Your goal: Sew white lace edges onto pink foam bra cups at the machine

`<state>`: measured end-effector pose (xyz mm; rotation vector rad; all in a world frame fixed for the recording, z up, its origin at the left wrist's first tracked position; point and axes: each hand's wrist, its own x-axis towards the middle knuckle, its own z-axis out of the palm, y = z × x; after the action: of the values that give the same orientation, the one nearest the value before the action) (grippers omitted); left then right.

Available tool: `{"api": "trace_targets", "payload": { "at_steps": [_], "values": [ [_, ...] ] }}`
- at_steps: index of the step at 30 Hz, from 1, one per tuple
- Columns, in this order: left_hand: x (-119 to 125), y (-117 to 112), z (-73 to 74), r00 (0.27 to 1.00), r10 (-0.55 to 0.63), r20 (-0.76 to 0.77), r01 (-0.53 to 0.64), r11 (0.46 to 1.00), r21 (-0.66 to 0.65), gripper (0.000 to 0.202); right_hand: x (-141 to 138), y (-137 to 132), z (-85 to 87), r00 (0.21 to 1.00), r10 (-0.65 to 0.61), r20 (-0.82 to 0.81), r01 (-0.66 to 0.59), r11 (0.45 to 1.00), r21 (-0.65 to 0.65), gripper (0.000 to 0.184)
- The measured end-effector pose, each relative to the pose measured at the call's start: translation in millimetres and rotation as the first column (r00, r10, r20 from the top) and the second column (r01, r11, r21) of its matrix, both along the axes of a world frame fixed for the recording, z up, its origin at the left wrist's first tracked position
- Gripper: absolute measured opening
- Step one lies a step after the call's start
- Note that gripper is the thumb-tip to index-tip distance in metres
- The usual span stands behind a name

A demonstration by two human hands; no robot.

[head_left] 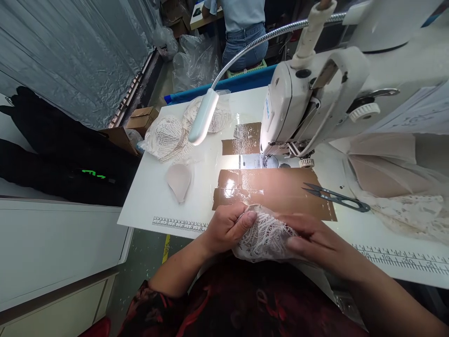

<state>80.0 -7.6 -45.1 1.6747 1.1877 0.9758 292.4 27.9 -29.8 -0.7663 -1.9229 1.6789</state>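
A white lace piece [264,234], shaped like a cup, is stretched between my two hands at the front edge of the sewing table. My left hand [229,227] pinches its upper left edge, thumb on top. On the other side my right hand [308,236] grips the lace with thumb and fingers; part of the cloth under it is hidden. Beyond the hands stands a white sewing machine [280,103], its needle area over a metal plate [250,162]. A pale teardrop-shaped pad [179,181] lies on the table to the left.
Thread snips [336,196] lie on brown tape [273,185] to the right. More lace pieces [164,138] are piled at the back left, below a lamp [203,117] on a bendable neck. Sheer fabric and lace [410,210] lie at the right. A person [243,28] sits beyond the table.
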Motion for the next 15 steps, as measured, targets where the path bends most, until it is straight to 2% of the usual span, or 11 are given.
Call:
{"api": "trace_targets", "payload": {
  "at_steps": [3,8,11,15],
  "values": [
    [0.1,0.6,3.0,0.997,-0.043,-0.059,0.043,0.999,0.015,0.036,-7.5,0.0,-4.4,0.998,0.017,0.053,-0.016,1.000,-0.004,0.024],
    [-6.4,0.0,9.9,0.988,-0.157,-0.012,0.156,0.986,-0.053,0.029,-13.7,-1.4,-11.4,0.981,-0.108,0.163,0.106,0.994,0.020,0.033],
    [-10.4,-0.8,11.9,0.989,-0.137,-0.052,0.132,0.987,-0.089,0.022,-14.5,-0.9,-11.8,0.960,-0.186,0.207,0.180,0.983,0.048,0.035],
    [-13.5,0.1,14.4,0.992,-0.128,0.004,0.127,0.980,-0.151,0.018,-14.6,0.8,-8.1,0.981,-0.136,0.139,0.133,0.991,0.031,0.029]
  ]
}}
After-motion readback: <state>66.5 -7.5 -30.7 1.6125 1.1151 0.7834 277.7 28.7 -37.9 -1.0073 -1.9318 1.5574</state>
